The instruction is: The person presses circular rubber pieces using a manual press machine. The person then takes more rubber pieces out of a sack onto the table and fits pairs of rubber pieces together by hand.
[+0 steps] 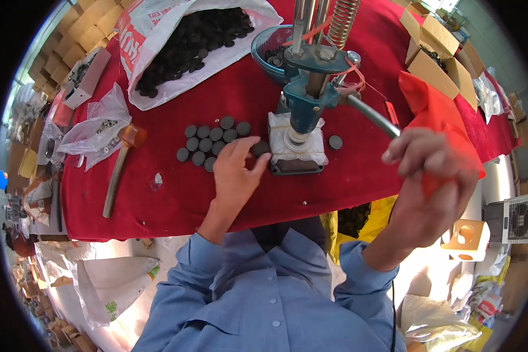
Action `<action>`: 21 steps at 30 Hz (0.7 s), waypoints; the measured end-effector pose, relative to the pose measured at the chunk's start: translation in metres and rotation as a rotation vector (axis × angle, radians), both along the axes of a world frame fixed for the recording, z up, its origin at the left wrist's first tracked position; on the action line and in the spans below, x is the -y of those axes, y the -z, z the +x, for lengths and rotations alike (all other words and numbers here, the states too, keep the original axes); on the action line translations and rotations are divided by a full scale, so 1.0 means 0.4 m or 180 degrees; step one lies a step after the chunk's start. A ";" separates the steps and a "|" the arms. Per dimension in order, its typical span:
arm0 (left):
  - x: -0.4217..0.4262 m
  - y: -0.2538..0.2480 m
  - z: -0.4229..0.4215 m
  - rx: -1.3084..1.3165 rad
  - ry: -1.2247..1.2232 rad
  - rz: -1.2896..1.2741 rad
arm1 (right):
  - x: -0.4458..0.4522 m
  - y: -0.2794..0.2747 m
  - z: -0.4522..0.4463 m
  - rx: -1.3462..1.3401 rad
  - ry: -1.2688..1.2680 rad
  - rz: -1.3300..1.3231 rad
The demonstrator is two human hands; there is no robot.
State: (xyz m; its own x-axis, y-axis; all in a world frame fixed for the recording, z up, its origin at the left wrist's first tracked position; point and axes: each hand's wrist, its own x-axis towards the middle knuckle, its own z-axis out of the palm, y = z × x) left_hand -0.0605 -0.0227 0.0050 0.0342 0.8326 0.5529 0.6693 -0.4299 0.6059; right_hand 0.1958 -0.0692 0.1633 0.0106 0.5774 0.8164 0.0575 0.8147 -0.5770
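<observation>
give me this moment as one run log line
left hand: pinching disc beside press | right hand: on lever | loose discs: left of press | mallet: lying on cloth

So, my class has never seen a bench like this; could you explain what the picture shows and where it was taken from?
There is no robot here: the one picture comes from a camera on a person's head, looking down at their own hands. The upright machine looks like a hand press, with a spring and a lever. The right hand, blurred, grips the lever; the left hand pinches a dark disc. On the red cloth lie more discs, a mallet and an open bag full of discs.
</observation>
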 end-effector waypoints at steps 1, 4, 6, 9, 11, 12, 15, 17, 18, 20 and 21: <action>0.002 -0.017 0.026 0.0125 0.0057 -0.0016 | -0.022 -0.026 0.005 -0.0058 -0.0044 -0.0108; -0.018 -0.027 0.092 0.0355 0.0325 -0.0143 | -0.068 -0.099 0.006 -0.0177 0.0052 -0.0536; -0.046 -0.006 0.120 0.0363 0.0454 0.0023 | -0.092 -0.115 0.025 -0.0212 -0.0024 -0.0664; -0.066 0.002 0.147 0.0264 0.0433 0.0253 | -0.088 -0.111 0.007 -0.0273 0.0095 -0.0630; -0.071 0.005 0.157 0.0295 0.0357 0.0230 | -0.076 -0.102 -0.002 -0.0310 0.0135 -0.0476; -0.069 0.003 0.161 0.0388 0.0383 0.0175 | -0.074 -0.090 0.001 -0.0322 0.0068 -0.0357; -0.067 -0.007 0.164 0.0582 0.0431 0.0086 | -0.050 -0.054 -0.001 -0.0283 -0.0080 -0.0121; -0.065 -0.003 0.163 0.0601 0.0433 0.0101 | -0.026 -0.025 -0.003 -0.0221 -0.0098 -0.0014; -0.062 -0.006 0.159 0.0634 0.0476 0.0009 | -0.015 -0.006 -0.004 -0.0187 -0.0078 0.0039; -0.059 -0.017 0.136 0.0699 0.0581 -0.0169 | 0.014 0.028 -0.014 -0.0144 0.0023 0.0099; -0.066 -0.014 0.115 0.0529 0.0539 0.0016 | 0.031 0.045 -0.022 -0.0135 0.0098 0.0104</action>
